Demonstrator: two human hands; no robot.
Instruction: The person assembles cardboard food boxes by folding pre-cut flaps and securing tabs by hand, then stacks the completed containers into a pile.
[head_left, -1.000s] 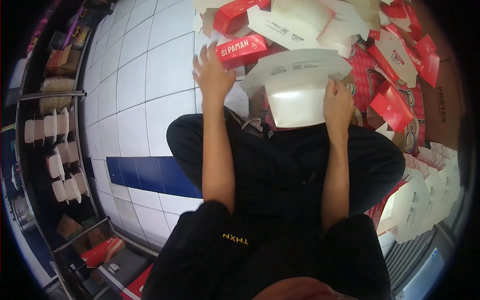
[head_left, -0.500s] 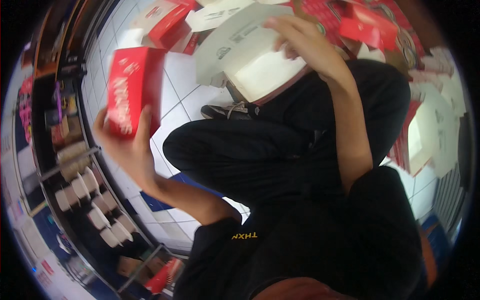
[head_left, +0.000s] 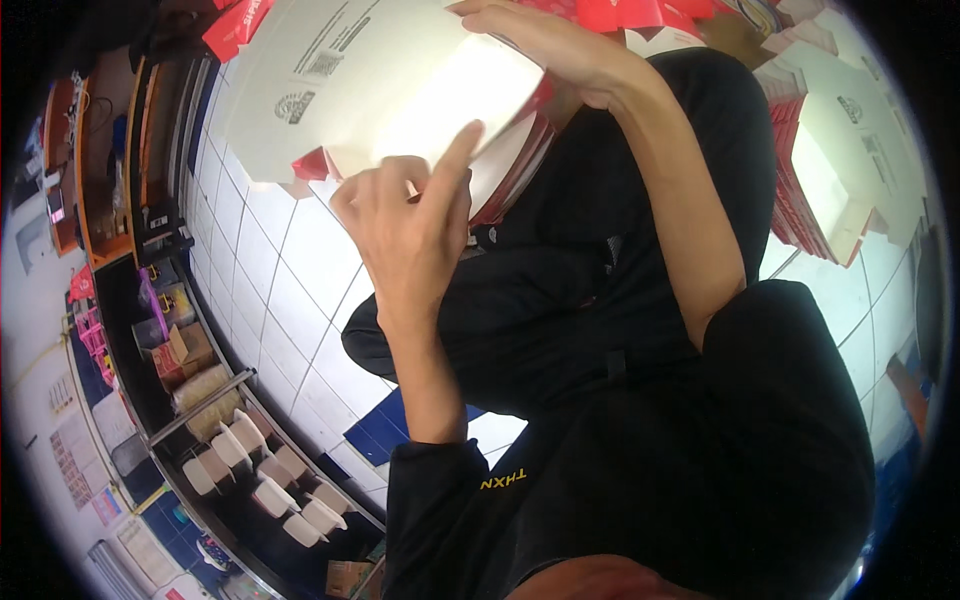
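A partly folded food carton (head_left: 400, 95), white inside with grey print and red outside, is up in front of me between both hands. My left hand (head_left: 405, 220) is at its near edge, fingers curled against the board and one finger pointing up along the inner wall. My right hand (head_left: 545, 45) grips its right side, with the fingertips over the rim. Below the carton, a stack of nested cartons (head_left: 515, 170) with red edges shows by my leg.
Another stack of opened-out cartons (head_left: 800, 190) stands to the right on white floor tiles (head_left: 300, 300). Red boxes (head_left: 640, 15) lie at the far side, one red box (head_left: 238, 28) at the far left. A shelf (head_left: 165, 435) with small white trays (head_left: 270, 490) runs along the left.
The red box has left my left hand, which has moved right to the open carton. My right hand now grips the carton, which is raised closer. The view has shifted.
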